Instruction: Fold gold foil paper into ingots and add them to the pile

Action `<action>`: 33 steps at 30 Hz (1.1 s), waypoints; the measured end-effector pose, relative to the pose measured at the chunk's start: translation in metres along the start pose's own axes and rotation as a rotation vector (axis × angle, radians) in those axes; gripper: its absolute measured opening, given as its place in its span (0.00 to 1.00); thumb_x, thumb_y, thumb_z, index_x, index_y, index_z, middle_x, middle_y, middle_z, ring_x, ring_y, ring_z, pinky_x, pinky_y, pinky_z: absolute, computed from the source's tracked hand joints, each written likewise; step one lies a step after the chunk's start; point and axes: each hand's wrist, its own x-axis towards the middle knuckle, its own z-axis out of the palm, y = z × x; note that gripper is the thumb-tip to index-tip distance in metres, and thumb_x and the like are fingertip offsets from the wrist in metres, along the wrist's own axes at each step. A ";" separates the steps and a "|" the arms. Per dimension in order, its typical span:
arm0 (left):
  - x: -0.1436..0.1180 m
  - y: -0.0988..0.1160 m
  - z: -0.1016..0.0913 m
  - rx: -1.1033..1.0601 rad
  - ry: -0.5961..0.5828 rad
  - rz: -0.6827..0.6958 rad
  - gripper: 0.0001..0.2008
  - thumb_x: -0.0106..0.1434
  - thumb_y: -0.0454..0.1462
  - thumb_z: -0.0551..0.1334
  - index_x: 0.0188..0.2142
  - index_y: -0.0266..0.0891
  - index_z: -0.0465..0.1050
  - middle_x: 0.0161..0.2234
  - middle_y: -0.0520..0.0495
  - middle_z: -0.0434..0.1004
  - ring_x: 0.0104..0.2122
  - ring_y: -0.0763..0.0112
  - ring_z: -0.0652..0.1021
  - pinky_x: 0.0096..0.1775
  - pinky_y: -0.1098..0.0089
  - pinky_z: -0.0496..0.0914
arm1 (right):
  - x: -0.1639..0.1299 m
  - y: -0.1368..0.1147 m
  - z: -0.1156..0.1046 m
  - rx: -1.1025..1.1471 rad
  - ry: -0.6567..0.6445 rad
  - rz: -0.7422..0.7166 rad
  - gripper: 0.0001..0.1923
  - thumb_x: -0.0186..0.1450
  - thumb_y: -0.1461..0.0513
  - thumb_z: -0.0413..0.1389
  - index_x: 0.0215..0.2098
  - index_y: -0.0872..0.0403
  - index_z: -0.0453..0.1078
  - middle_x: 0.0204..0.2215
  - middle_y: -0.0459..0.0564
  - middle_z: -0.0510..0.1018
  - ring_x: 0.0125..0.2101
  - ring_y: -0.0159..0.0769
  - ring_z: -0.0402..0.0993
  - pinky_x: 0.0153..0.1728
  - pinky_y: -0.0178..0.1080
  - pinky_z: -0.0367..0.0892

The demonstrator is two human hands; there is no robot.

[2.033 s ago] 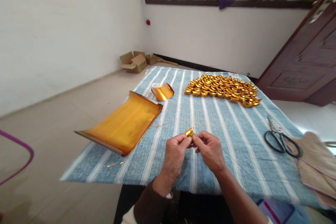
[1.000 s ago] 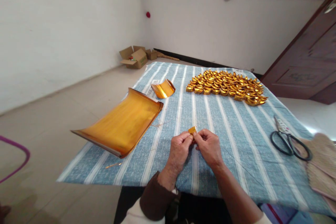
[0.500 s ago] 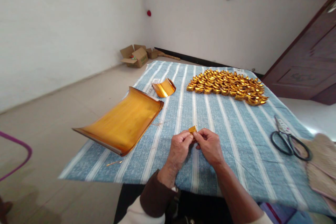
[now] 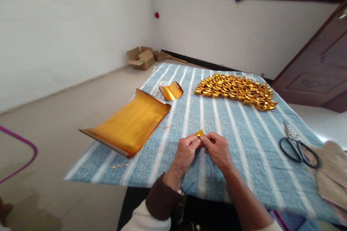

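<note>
A small folded piece of gold foil paper [image 4: 200,133] is pinched between my two hands, above the front middle of the table. My left hand [image 4: 186,151] grips it from the left with thumb and fingers. From the right, my right hand [image 4: 217,150] presses on it with thumb and forefinger. Fingers hide its lower part. Further back, many folded gold paper ingots [image 4: 235,90] stand in close rows. To the left lie a stack of large gold foil sheets [image 4: 130,122] and a smaller curved stack of gold foil paper [image 4: 172,91].
The blue-and-white striped cloth [image 4: 187,115] covers the table. Black-handled scissors [image 4: 296,149] lie at the right, beside a beige knitted piece [image 4: 332,173]. Thin gold scraps [image 4: 120,166] lie near the front left edge. An open cardboard box [image 4: 141,59] stands on the floor behind.
The top of the held foil piece now looks more pointed, with its faces turned differently. Both hands keep their pinch in nearly the same place. The view has shifted slightly.
</note>
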 end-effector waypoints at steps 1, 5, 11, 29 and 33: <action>0.000 0.000 0.000 0.001 -0.003 0.003 0.11 0.58 0.38 0.61 0.22 0.37 0.76 0.30 0.46 0.77 0.34 0.64 0.75 0.38 0.67 0.67 | 0.000 0.000 0.000 0.001 0.001 0.004 0.18 0.57 0.49 0.59 0.22 0.54 0.72 0.20 0.46 0.74 0.22 0.32 0.69 0.21 0.33 0.66; 0.000 -0.002 -0.001 0.011 -0.019 0.009 0.11 0.58 0.38 0.61 0.22 0.37 0.76 0.30 0.46 0.77 0.34 0.64 0.75 0.40 0.67 0.67 | 0.000 -0.001 -0.001 0.009 0.000 0.032 0.18 0.56 0.48 0.60 0.22 0.55 0.72 0.19 0.45 0.73 0.20 0.31 0.66 0.20 0.33 0.65; 0.001 -0.004 -0.002 -0.033 -0.016 -0.020 0.11 0.57 0.39 0.62 0.21 0.37 0.75 0.28 0.46 0.76 0.34 0.63 0.75 0.40 0.66 0.68 | 0.000 -0.003 -0.002 -0.020 -0.004 -0.003 0.17 0.56 0.49 0.60 0.22 0.54 0.72 0.18 0.44 0.74 0.21 0.32 0.68 0.21 0.33 0.65; -0.002 -0.003 0.004 -0.358 0.066 -0.131 0.16 0.56 0.46 0.65 0.27 0.32 0.79 0.26 0.43 0.79 0.29 0.65 0.77 0.38 0.65 0.71 | -0.003 0.004 0.000 -0.031 0.013 -0.058 0.16 0.57 0.49 0.60 0.23 0.54 0.74 0.19 0.44 0.74 0.20 0.31 0.67 0.23 0.34 0.63; -0.001 -0.005 0.004 -0.362 0.100 -0.151 0.11 0.53 0.40 0.67 0.25 0.32 0.78 0.25 0.45 0.78 0.29 0.68 0.76 0.38 0.66 0.71 | -0.004 0.003 0.002 -0.024 0.012 -0.045 0.17 0.57 0.49 0.60 0.22 0.54 0.73 0.18 0.44 0.74 0.20 0.31 0.67 0.23 0.34 0.63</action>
